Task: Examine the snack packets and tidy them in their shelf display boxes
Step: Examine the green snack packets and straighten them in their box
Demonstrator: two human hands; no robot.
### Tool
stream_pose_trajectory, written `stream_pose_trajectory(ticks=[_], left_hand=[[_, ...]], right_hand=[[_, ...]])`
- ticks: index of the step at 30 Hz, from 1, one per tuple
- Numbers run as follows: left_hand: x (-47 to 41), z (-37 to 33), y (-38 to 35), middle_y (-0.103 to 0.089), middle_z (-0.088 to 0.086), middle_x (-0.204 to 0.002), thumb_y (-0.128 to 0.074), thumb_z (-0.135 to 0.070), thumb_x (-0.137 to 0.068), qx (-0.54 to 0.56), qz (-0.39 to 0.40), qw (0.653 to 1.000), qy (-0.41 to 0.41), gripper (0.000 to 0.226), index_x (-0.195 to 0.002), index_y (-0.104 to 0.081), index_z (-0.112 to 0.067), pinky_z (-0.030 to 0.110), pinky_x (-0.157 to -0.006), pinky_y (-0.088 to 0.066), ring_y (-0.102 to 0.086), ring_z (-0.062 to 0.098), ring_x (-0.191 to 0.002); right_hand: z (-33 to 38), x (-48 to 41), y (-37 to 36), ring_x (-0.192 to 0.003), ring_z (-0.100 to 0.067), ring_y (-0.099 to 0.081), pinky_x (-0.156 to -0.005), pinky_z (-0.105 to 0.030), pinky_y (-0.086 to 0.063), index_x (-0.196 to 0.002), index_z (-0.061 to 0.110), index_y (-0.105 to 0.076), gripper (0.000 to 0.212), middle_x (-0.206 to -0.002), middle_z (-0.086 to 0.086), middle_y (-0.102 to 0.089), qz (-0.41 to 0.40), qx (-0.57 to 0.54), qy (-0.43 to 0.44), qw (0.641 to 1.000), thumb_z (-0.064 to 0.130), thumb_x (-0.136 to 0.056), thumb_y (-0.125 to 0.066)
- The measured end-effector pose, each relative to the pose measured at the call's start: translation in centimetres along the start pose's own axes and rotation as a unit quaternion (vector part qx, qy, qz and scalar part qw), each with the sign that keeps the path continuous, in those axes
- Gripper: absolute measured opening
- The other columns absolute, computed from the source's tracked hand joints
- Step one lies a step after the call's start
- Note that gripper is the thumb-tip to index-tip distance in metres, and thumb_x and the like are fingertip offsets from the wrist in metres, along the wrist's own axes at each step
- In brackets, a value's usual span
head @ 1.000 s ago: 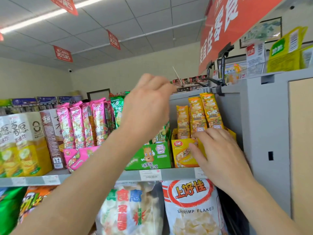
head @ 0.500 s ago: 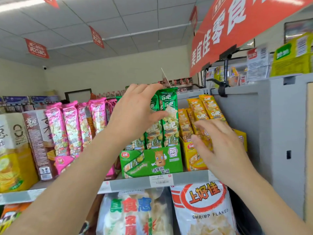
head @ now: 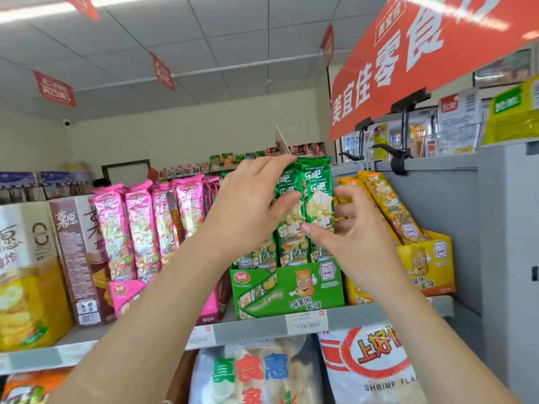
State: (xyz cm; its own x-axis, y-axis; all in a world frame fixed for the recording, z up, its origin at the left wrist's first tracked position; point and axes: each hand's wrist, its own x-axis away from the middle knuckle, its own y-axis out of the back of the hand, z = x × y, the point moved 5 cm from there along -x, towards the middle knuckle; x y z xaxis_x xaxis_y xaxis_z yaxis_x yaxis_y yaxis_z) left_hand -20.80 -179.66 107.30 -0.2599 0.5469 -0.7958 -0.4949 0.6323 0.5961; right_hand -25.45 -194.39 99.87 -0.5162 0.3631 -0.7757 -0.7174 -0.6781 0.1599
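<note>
Right hand (head: 354, 237), earlier at yellow box (head: 431, 263), now grips green packets (head: 318, 182) above green box (head: 291, 290); left hand (head: 250, 202) grips them too.

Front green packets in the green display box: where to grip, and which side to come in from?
Best on the upper half of the green packets, coming from the front and above, pinching front to back. They stand upright, lower ends sunk behind the front wall of the green display box; pink packets and yellow packets flank them, so only the tops look free.
</note>
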Motion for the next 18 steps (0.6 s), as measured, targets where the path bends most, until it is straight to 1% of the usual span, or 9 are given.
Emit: stream_pose_trajectory(ticks=[1,4,6,8,9,11,13,15,18], left_hand=[[0.1,0.1,0.0,-0.052,0.000,-0.140,-0.055,-0.039,-0.095,0.005,0.000,1.000,0.000,0.055,-0.144,-0.041,-0.021,0.047,-0.106,-0.036,-0.043,0.022,-0.128],[0.2,0.5,-0.2,-0.050,0.000,-0.140,-0.056,-0.036,-0.094,0.019,-0.002,1.000,-0.004,0.054,-0.144,-0.041,-0.022,0.046,-0.106,-0.036,-0.041,0.021,-0.127],[0.3,0.7,-0.4,-0.049,0.000,-0.140,-0.057,-0.032,-0.095,0.028,-0.010,1.000,-0.009,0.052,-0.144,-0.042,-0.022,0.042,-0.107,-0.034,-0.040,0.021,-0.128],[0.4,0.9,-0.4,-0.048,0.002,-0.140,-0.060,-0.028,-0.095,0.037,-0.024,0.999,-0.015,0.051,-0.143,-0.044,-0.020,0.034,-0.108,-0.031,-0.039,0.022,-0.129],[0.4,0.9,-0.4,-0.047,0.002,-0.140,-0.061,-0.026,-0.094,0.042,-0.031,0.998,-0.017,0.051,-0.142,-0.045,-0.019,0.031,-0.107,-0.030,-0.038,0.022,-0.129],[0.4,1.0,-0.4,-0.046,0.001,-0.140,-0.062,-0.025,-0.093,0.052,-0.036,0.998,-0.018,0.051,-0.141,-0.045,-0.019,0.031,-0.104,-0.033,-0.038,0.021,-0.127],[0.4,0.9,-0.4,-0.046,-0.001,-0.139,-0.061,-0.027,-0.093,0.053,-0.029,0.998,-0.021,0.052,-0.142,-0.043,-0.022,0.031,-0.102,-0.036,-0.039,0.020,-0.126],[0.3,0.9,-0.3,-0.046,-0.002,-0.139,-0.060,-0.029,-0.093,0.054,-0.024,0.998,-0.022,0.053,-0.143,-0.041,-0.023,0.033,-0.103,-0.036,-0.039,0.019,-0.126],[0.4,0.9,-0.2,-0.044,-0.002,-0.143,-0.060,-0.030,-0.093,0.055,-0.028,0.998,-0.011,0.056,-0.144,-0.040,-0.024,0.036,-0.108,-0.035,-0.036,0.018,-0.131]], right_hand=[[-0.3,-0.2,0.0,-0.080,0.011,-0.060,-0.058,-0.007,-0.046,-0.098,0.051,-0.044,0.048,-0.090,0.046,-0.055,0.012,-0.038,-0.017,0.999,0.040,-0.072,-0.084],[-1.1,-0.7,0.2,-0.077,0.006,-0.064,-0.059,-0.009,-0.049,-0.100,0.046,-0.053,0.049,-0.085,0.031,-0.067,0.035,-0.119,-0.046,0.991,0.028,-0.069,-0.087],[-1.3,-1.1,0.1,-0.076,0.003,-0.066,-0.060,-0.011,-0.050,-0.104,0.038,-0.058,0.049,-0.087,0.019,-0.073,0.050,-0.153,-0.047,0.986,0.021,-0.068,-0.087],[-1.2,-1.4,-0.1,-0.077,-0.003,-0.068,-0.062,-0.014,-0.051,-0.106,0.031,-0.063,0.046,-0.090,0.009,-0.075,0.059,-0.176,-0.039,0.982,0.015,-0.069,-0.085],[-1.1,-1.6,-0.1,-0.079,-0.004,-0.067,-0.062,-0.015,-0.051,-0.105,0.030,-0.064,0.043,-0.092,0.008,-0.076,0.060,-0.187,-0.032,0.980,0.012,-0.070,-0.084],[-0.7,-1.9,-0.2,-0.081,-0.004,-0.068,-0.064,-0.017,-0.053,-0.101,0.029,-0.067,0.039,-0.094,0.009,-0.076,0.056,-0.209,-0.012,0.976,0.007,-0.073,-0.082],[0.0,-2.3,0.0,-0.088,-0.005,-0.069,-0.072,-0.021,-0.055,-0.101,0.031,-0.068,0.038,-0.097,0.012,-0.076,0.039,-0.216,0.011,0.976,0.006,-0.075,-0.080],[1.3,-3.0,0.7,-0.095,-0.008,-0.069,-0.081,-0.025,-0.055,-0.105,0.029,-0.067,0.038,-0.101,0.011,-0.075,0.011,-0.225,0.043,0.973,0.007,-0.077,-0.079],[3.9,-3.8,2.4,-0.097,-0.008,-0.067,-0.084,-0.026,-0.053,-0.112,0.021,-0.065,0.032,-0.103,0.010,-0.074,-0.048,-0.269,0.099,0.957,0.010,-0.082,-0.072]])
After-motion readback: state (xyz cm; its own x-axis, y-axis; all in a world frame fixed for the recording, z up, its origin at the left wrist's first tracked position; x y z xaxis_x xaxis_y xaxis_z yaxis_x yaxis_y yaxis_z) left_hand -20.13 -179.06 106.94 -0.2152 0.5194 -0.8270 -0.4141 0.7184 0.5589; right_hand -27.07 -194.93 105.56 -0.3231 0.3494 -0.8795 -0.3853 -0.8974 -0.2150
